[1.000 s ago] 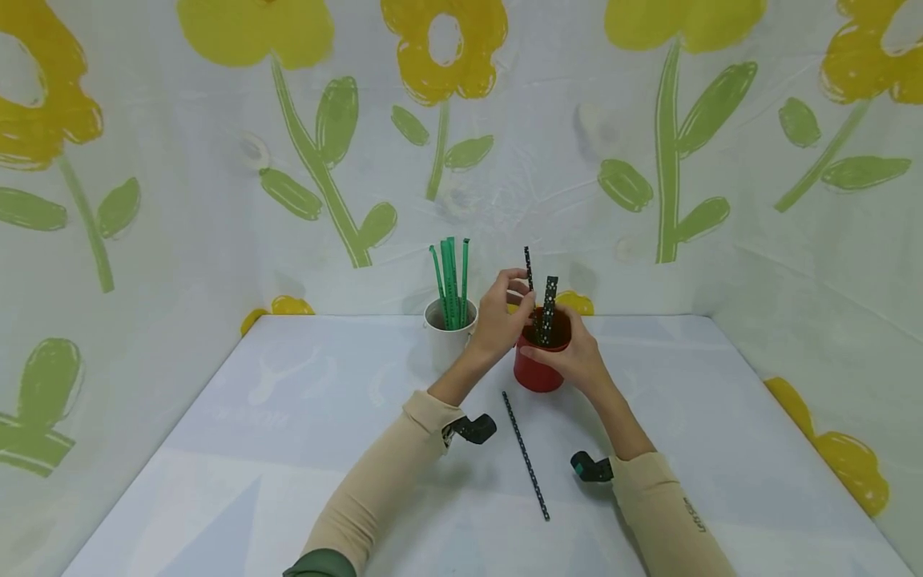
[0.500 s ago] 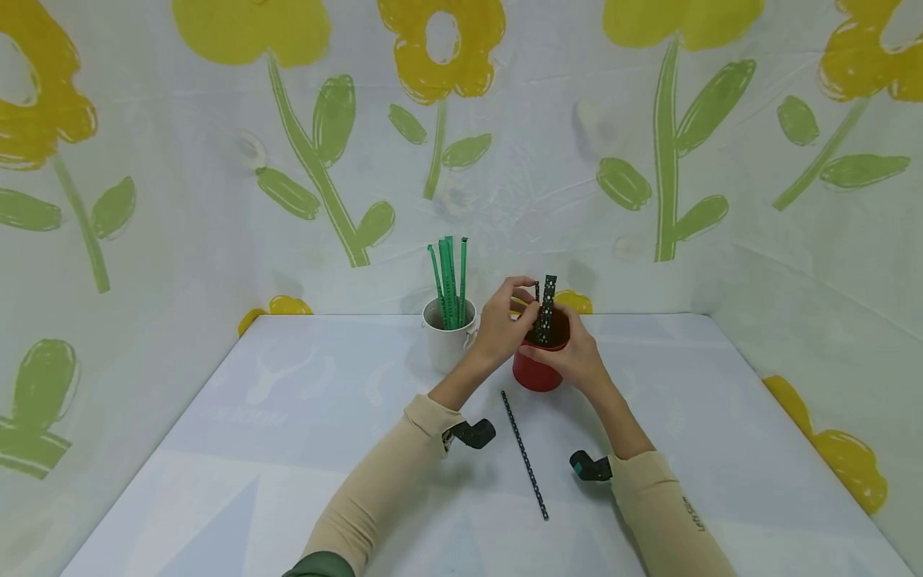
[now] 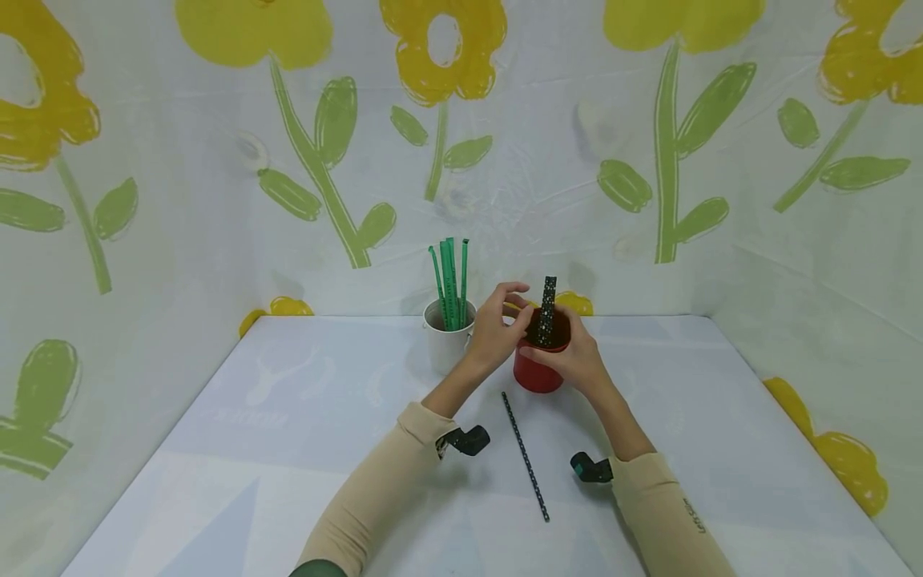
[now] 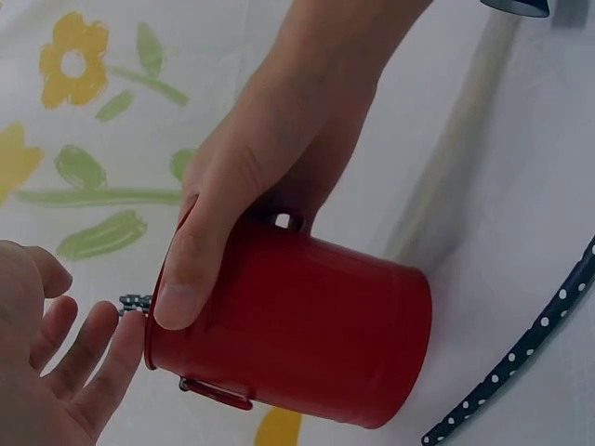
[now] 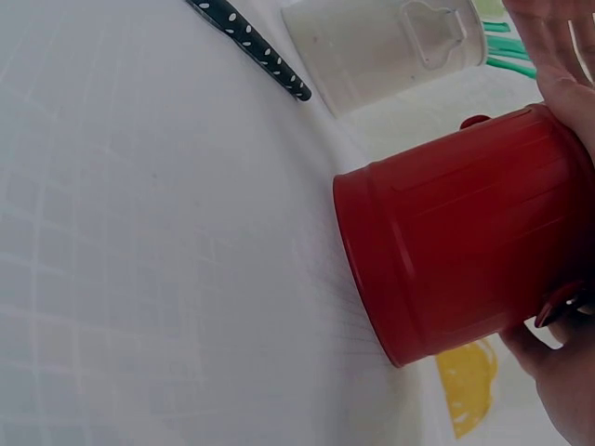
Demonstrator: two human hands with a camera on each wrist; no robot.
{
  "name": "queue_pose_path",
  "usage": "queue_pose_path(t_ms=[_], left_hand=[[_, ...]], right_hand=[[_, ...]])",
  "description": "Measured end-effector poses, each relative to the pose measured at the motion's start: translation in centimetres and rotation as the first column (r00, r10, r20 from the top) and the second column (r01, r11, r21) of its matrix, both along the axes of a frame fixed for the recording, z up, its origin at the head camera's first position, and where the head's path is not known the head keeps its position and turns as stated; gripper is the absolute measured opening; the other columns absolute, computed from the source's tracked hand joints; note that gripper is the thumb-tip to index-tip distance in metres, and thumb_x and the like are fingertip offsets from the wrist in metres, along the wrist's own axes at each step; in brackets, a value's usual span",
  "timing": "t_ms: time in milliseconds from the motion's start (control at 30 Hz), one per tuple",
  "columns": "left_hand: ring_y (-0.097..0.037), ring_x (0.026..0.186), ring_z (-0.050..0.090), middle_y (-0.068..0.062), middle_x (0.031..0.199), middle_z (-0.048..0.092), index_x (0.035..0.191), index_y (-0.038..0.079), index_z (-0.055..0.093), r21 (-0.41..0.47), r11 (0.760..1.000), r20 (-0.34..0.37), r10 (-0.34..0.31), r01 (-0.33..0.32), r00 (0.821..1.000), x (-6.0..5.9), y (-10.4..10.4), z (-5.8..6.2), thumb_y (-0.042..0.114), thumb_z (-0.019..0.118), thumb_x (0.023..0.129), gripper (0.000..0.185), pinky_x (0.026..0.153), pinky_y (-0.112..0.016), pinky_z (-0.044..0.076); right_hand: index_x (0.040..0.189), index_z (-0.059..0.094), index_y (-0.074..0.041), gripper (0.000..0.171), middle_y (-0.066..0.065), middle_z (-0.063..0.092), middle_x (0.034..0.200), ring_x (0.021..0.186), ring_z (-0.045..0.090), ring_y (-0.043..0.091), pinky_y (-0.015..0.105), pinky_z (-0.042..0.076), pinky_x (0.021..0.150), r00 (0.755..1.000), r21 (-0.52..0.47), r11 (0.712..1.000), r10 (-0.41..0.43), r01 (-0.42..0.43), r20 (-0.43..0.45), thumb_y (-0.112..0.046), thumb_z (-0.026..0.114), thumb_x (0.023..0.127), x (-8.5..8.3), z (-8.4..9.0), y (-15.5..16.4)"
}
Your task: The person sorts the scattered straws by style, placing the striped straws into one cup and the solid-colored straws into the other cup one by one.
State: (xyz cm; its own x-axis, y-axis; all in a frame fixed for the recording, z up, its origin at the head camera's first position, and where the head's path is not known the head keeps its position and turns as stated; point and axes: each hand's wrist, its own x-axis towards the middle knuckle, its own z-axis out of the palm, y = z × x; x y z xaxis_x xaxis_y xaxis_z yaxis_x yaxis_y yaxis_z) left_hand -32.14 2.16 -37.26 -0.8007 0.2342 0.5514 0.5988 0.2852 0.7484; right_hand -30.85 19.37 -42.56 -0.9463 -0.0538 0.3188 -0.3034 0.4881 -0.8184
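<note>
My right hand (image 3: 579, 359) grips a small red metal bucket (image 3: 537, 377) around its rim, the thumb on the near outer wall. Inside the bucket stand black straws with white dots (image 3: 548, 300), their upper ends above the rim. Just left of that rim is my left hand (image 3: 496, 328), its fingers loosely bent and holding nothing. The left wrist view has the left fingers (image 4: 113, 358) close to the rim, by the dotted straw ends (image 4: 135, 304). One more dotted black straw (image 3: 525, 457) lies on the table between the forearms. The bucket hides the straws' lower parts.
A white bucket (image 3: 441, 353) holding several green straws (image 3: 450, 280) stands left of the red one, near the table's back edge. A flower-printed sheet (image 3: 534, 160) hangs behind and along both sides of the white table (image 3: 274, 449).
My left hand lowered a dotted black straw into the red bucket and let go of it, then drew slightly back left. The right hand stayed on the bucket.
</note>
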Motion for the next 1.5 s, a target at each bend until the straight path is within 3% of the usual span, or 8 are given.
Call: queue_pose_path(t_ms=[433,633,833,1033,1333,1500], left_hand=[[-0.022,0.085,0.066,-0.011,0.101,0.065,0.124,0.009,0.055,-0.004,1.000,-0.001,-0.005,0.005,1.000,1.0,-1.2,-0.9,0.014,0.059,0.097,0.027,0.067,-0.020,0.058],[-0.027,0.081,0.067,-0.014,0.099,0.064,0.124,0.003,0.055,0.016,0.999,0.015,-0.050,0.049,0.999,1.3,-2.0,-1.7,0.011,0.060,0.096,0.029,0.061,-0.020,0.058],[-0.024,0.084,0.068,-0.013,0.102,0.066,0.126,0.003,0.054,-0.022,0.998,0.028,-0.062,0.062,0.998,1.8,-2.4,-2.4,0.014,0.061,0.096,0.032,0.063,-0.020,0.058],[-0.022,0.087,0.067,-0.011,0.103,0.068,0.123,0.003,0.057,-0.047,0.997,-0.004,-0.055,0.054,0.998,2.5,-2.5,-2.9,0.013,0.062,0.096,0.030,0.075,-0.029,0.060],[-0.022,0.090,0.064,-0.014,0.104,0.066,0.121,0.002,0.057,-0.063,0.996,-0.011,-0.063,0.062,0.998,3.6,-2.9,-3.7,0.012,0.064,0.094,0.030,0.077,-0.042,0.061],[-0.023,0.086,0.064,-0.013,0.099,0.066,0.121,0.003,0.057,-0.117,0.991,-0.007,-0.068,0.067,0.998,4.2,-3.4,-4.4,0.011,0.064,0.094,0.029,0.077,-0.042,0.061]], right_hand=[[0.149,0.028,-0.017,0.096,0.011,0.046,0.145,0.133,0.046,0.032,0.055,0.051,0.098,0.999,0.007,1.000,-0.016,0.015,0.032,-0.044,0.084,0.075,0.2,0.1,-0.2],[0.149,0.028,-0.017,0.097,0.011,0.046,0.145,0.134,0.045,0.033,0.055,0.051,0.098,0.999,0.004,1.000,-0.020,0.019,0.040,-0.044,0.084,0.074,0.1,0.3,-0.2],[0.149,0.029,-0.016,0.096,0.012,0.047,0.145,0.133,0.046,0.033,0.055,0.052,0.097,1.000,-0.001,1.000,-0.017,0.017,0.018,-0.042,0.084,0.074,0.1,0.2,-0.2],[0.149,0.029,-0.015,0.095,0.012,0.046,0.145,0.133,0.046,0.033,0.054,0.051,0.098,1.000,0.002,1.000,-0.013,0.013,0.007,-0.042,0.084,0.075,0.1,0.1,-0.2],[0.148,0.030,-0.014,0.093,0.014,0.047,0.144,0.133,0.047,0.034,0.054,0.051,0.099,1.000,0.012,1.000,-0.012,0.012,-0.009,-0.038,0.084,0.076,0.1,0.2,-0.1],[0.149,0.029,-0.015,0.094,0.013,0.047,0.144,0.133,0.046,0.034,0.055,0.051,0.097,1.000,0.014,1.000,-0.026,0.025,0.011,-0.039,0.084,0.076,0.2,0.2,-0.2]])
